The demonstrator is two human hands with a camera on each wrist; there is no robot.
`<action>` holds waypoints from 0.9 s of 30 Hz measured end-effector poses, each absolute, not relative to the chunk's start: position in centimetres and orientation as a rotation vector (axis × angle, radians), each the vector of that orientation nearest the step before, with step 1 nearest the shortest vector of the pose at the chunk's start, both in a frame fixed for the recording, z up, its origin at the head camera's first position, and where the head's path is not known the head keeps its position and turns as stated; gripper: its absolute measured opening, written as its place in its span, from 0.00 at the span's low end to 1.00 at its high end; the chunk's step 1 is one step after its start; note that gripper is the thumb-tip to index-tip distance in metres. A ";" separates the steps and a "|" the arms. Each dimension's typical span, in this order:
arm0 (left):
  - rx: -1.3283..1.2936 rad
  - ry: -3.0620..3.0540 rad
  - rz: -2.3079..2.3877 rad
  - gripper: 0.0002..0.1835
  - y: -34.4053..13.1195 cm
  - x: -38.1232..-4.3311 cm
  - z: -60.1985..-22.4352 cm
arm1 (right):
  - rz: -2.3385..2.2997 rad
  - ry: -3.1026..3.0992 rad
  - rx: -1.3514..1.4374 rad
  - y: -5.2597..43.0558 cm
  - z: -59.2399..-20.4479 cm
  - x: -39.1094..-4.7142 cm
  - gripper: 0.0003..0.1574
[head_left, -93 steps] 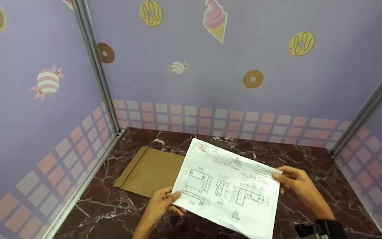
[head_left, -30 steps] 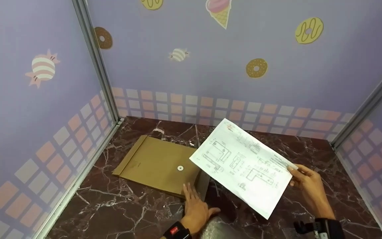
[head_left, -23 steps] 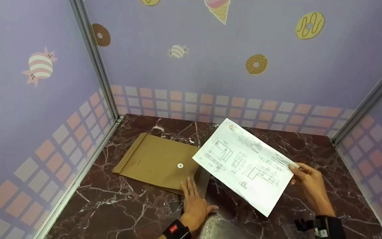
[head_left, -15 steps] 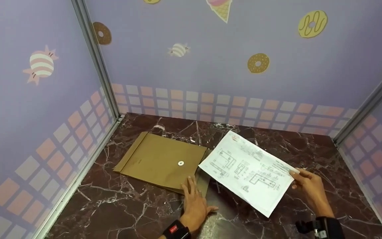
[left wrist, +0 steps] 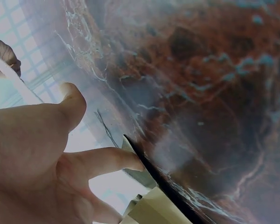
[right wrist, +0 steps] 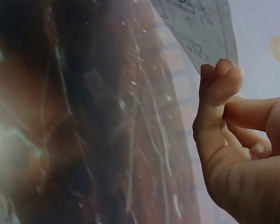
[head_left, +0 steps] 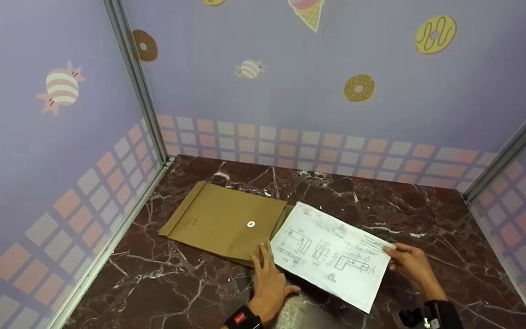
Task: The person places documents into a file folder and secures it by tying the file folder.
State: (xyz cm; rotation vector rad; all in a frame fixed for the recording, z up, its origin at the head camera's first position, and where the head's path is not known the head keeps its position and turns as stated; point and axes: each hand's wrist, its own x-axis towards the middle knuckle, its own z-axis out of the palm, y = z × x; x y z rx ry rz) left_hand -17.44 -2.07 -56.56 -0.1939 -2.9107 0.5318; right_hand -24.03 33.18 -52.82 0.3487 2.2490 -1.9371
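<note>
Right hand [head_left: 412, 263] pinches rectangular white paper sheet [head_left: 324, 256] — best kept flat; left hand [head_left: 268, 289], fingers extended, should steady rectangular brown paper envelope [head_left: 226, 219].

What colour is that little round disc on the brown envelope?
The disc on the envelope is white; it shows best in the head view.

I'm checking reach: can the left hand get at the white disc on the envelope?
Probably yes: the left hand touches the envelope, and nothing covers the white disc just beyond.
</note>
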 end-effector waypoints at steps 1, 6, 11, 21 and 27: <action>-0.198 -2.915 0.522 0.46 -2.0 -17.4 -56.6 | -1.941 2.239 0.335 33.0 -53.0 -24.2 0.28; -0.193 -2.925 0.536 0.47 -1.9 -17.3 -56.7 | -1.963 2.181 0.289 32.2 -53.9 -24.6 0.22; -0.200 -2.925 0.549 0.47 -1.9 -17.3 -56.7 | -2.001 2.134 0.304 32.1 -54.2 -25.1 0.19; -0.193 -2.952 0.596 0.47 -1.8 -17.5 -56.4 | -2.121 2.064 0.416 32.2 -54.8 -25.0 0.15; -0.170 -2.968 0.646 0.48 -1.7 -17.7 -56.4 | -2.152 2.063 0.507 32.5 -55.2 -24.7 0.09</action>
